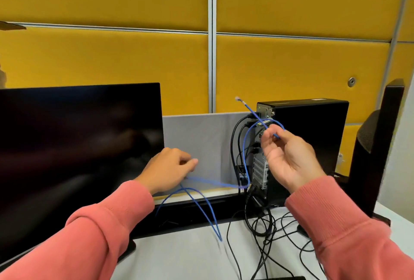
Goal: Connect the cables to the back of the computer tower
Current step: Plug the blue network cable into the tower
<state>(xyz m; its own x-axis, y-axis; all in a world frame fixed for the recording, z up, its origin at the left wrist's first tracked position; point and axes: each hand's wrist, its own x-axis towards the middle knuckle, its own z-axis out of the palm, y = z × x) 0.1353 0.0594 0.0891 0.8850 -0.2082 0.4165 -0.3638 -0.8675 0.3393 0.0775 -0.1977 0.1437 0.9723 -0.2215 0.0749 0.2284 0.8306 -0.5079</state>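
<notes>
A dark, switched-off monitor (78, 145) fills the left of a white desk (190, 257), backed by yellow padded wall panels (107, 60). Beside its right edge, a person in salmon-pink sleeves (107, 219) reaches forward with the left hand (167, 169), fingers curled and pinching a slack stretch of blue network cable (202, 209), which droops in loops toward the desk below and runs right along a low grey divider (201, 141). The same blue cable climbs in front of the rear panel of a black computer tower (311, 143), standing upright at the back right of the desk with its ports facing left. The right hand (289, 156), raised just in front of that rear panel, pinches the cable near its end between fingertips and thumb; the clear plug (237, 98) sticks up and to the left, free in the air and not in any port. Several black cables (235, 145) are already attached to the tower's back and trail down into a tangle on the desk. A second black monitor (380, 145), seen edge-on, stands at far right.
</notes>
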